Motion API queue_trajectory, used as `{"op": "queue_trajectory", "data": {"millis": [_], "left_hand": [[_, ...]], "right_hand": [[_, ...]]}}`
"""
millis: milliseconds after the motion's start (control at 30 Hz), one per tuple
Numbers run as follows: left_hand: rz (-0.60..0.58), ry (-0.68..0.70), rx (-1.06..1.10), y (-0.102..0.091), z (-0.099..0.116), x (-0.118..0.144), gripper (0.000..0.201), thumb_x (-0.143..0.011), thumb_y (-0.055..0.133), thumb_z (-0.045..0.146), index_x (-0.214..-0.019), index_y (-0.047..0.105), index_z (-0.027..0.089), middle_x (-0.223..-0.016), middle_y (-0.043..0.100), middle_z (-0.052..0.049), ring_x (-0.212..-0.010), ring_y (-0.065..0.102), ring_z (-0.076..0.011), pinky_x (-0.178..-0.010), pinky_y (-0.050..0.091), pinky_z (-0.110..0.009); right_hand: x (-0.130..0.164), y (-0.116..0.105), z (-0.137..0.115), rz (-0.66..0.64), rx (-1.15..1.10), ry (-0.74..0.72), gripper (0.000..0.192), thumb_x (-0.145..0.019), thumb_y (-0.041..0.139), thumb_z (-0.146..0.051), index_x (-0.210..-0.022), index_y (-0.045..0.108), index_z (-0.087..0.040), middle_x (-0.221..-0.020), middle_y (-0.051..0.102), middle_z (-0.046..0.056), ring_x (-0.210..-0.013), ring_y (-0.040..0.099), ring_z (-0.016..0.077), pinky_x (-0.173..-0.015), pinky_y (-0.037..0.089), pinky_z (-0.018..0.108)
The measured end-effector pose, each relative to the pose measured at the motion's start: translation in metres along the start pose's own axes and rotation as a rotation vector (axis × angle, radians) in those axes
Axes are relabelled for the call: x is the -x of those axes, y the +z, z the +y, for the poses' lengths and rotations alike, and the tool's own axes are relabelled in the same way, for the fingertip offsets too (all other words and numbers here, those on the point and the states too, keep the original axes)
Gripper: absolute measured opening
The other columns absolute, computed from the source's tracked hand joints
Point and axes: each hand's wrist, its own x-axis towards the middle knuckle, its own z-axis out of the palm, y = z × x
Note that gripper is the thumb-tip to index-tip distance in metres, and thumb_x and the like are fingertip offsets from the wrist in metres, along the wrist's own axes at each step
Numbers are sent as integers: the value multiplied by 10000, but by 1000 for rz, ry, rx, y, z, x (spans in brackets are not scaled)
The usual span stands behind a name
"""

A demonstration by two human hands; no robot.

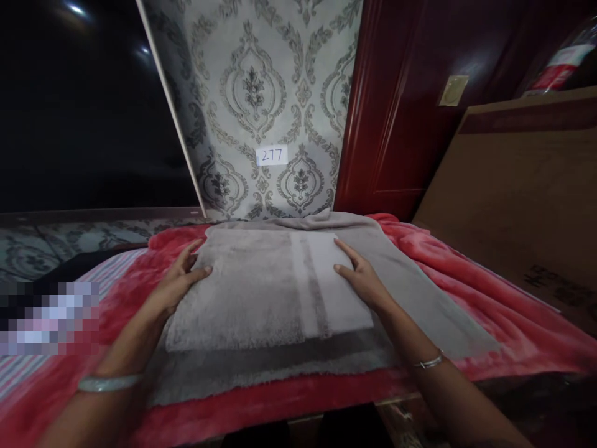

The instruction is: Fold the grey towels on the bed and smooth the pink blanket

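Note:
A folded grey-and-white towel [247,286] lies level in front of me, its white end with a grey stripe toward the right. My left hand [180,277] grips its left edge, thumb on top and index finger stretched along the side. At the right edge, my right hand [359,274] has its thumb and index finger on the white end. The other fingers of both hands are mostly hidden. Beneath the towel spreads a larger grey cloth [420,305], with a shadow under the towel's front edge. A red plush blanket [261,401] lies under the cloth.
A dark screen [84,112] stands at the left. Patterned wallpaper [252,81] carries a paper label [272,155] reading 277. At the right are a dark red wooden panel [396,124] and a large cardboard box [513,186], with a red-labelled bottle [559,68] behind it. Striped fabric [112,274] lies left.

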Motion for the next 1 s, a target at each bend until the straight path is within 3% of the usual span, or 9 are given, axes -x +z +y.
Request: {"op": "queue_trajectory", "data": {"millis": [67,167,300,500,600,700,833,900,1000], "left_hand": [[-80,-83,36,3,-4,-6,871,-570,805,493,-1381,551,303,-1423,566,-117,-1329,516,-353,-1071,471,-524],[-140,-230,-7,14,-26,-4,859,-498,839,487,-1294,626,244,-1421,573,-141,-1389,446,-395,-1121,419,-534],[-163,-282,-28,24,-57,1,806,-517,827,502,-1255,647,234,-1356,637,-115,-1377,472,-375,-1126,425,-499],[-194,-336,73,24,-75,-9,794,-550,801,451,-1278,623,191,-1317,661,-113,-1261,585,-327,-1072,486,-437],[-129,-372,-41,22,-81,-18,796,-611,740,447,-1330,582,146,-1290,653,-149,-1199,623,-326,-1015,524,-435],[-82,-165,-340,23,-72,-28,828,-667,690,429,-1417,507,129,-1430,538,-183,-1330,521,-346,-1078,473,-450],[-299,146,-618,50,-33,-46,829,-784,580,433,-1517,368,108,-1589,370,-170,-1481,328,-301,-1224,267,-439],[-411,193,-711,74,-14,-52,823,-839,523,453,-1537,315,71,-1606,331,-189,-1489,313,-290,-1232,240,-430],[-435,181,-893,110,-6,-49,734,-919,436,494,-1555,313,148,-1627,290,-169,-1510,256,-324,-1216,222,-539]], "right_hand": [[0,4,12,-2,7,46,732,-795,625,-351,-1497,468,-218,-1544,466,46,-1399,445,229,-1180,317,381],[7,17,41,-24,71,179,716,-761,607,-307,-1458,514,-168,-1473,544,89,-1362,486,245,-1160,351,394],[17,30,69,-28,128,215,672,-781,578,-299,-1434,531,-146,-1397,602,104,-1319,518,253,-1142,375,418],[20,28,71,7,211,197,699,-809,584,-305,-1488,464,-191,-1378,614,67,-1295,528,230,-1127,384,398],[18,23,66,-48,282,228,680,-824,562,-273,-1491,461,-191,-1401,601,65,-1288,540,221,-1113,401,370],[5,20,48,-74,521,237,661,-826,547,-199,-1481,477,-143,-1444,558,124,-1301,533,255,-1116,397,373],[-30,39,4,-91,832,86,651,-914,509,-276,-1535,389,-120,-1578,378,176,-1427,378,308,-1155,334,425],[-46,58,-12,-129,890,29,639,-966,455,-370,-1554,353,-142,-1622,302,161,-1473,297,314,-1172,299,462],[-55,85,-12,-166,960,22,626,-1009,368,-460,-1567,325,-179,-1651,240,135,-1511,207,318,-1187,227,539]]}}
